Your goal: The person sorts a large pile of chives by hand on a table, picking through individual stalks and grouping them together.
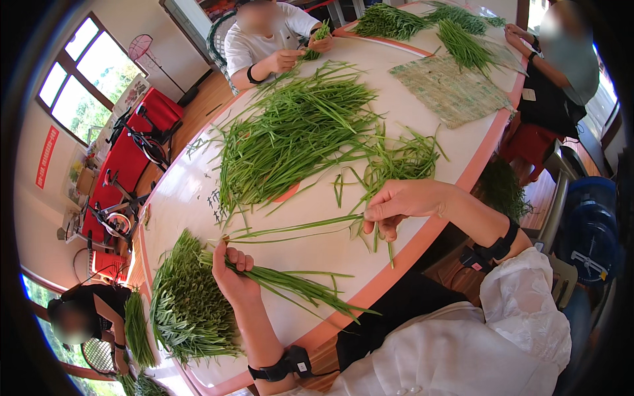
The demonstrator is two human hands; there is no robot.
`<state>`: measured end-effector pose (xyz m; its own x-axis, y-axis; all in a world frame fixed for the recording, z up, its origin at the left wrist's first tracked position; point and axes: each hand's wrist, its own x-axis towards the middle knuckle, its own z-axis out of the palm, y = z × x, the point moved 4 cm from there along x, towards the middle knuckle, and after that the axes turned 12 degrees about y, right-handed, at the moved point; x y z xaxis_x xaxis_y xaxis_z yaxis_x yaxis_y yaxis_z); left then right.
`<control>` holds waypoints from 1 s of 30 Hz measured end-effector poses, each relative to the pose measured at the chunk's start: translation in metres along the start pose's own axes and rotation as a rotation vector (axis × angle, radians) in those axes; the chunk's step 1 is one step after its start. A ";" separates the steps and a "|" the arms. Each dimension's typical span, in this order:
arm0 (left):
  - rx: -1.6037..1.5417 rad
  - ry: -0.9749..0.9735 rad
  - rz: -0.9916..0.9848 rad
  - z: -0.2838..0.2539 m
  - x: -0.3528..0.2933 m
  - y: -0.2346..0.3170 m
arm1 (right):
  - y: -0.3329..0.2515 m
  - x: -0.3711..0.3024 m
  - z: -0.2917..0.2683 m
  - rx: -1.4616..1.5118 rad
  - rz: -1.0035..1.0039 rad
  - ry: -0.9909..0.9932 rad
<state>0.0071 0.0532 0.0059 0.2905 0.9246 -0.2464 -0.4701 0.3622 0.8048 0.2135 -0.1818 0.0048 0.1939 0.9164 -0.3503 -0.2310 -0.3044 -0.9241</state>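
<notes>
The left hand (231, 276) was grasping a bundle (285, 281) of slender green stalks above the smooth white table (181, 208); the right hand (404, 201) pinched thin, ribbon-like strands (297, 227), which were stretched between both hands.

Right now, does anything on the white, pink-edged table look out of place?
Yes, mildly: the loose tangle of thin green stalks beyond the right hand lies crisscrossed, unlike the gathered green bundle in the left hand.
</notes>
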 end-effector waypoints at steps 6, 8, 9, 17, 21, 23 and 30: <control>0.005 0.010 0.006 0.001 0.001 -0.002 | 0.008 -0.022 -0.014 -0.044 -0.005 0.122; -0.009 -0.005 -0.002 -0.002 0.005 -0.003 | 0.012 -0.028 -0.021 -0.029 -0.023 0.157; -0.006 -0.008 -0.004 -0.002 0.005 -0.002 | 0.014 -0.031 -0.024 -0.022 -0.030 0.173; -0.024 -0.088 -0.040 -0.002 0.002 -0.003 | -0.015 -0.058 -0.033 -0.725 -0.368 0.839; 0.017 -0.132 -0.057 0.006 -0.004 -0.002 | -0.028 -0.020 0.021 -0.697 -0.653 0.774; 0.055 -0.168 -0.045 0.008 -0.008 -0.001 | -0.033 0.005 0.057 -0.776 -0.869 0.719; 0.136 -0.271 -0.066 0.020 -0.023 0.001 | -0.041 0.064 0.121 -0.807 -0.920 0.588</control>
<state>0.0164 0.0295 0.0232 0.5367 0.8280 -0.1625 -0.3322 0.3844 0.8613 0.1199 -0.0792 0.0393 0.3957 0.6848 0.6120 0.7806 0.1002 -0.6169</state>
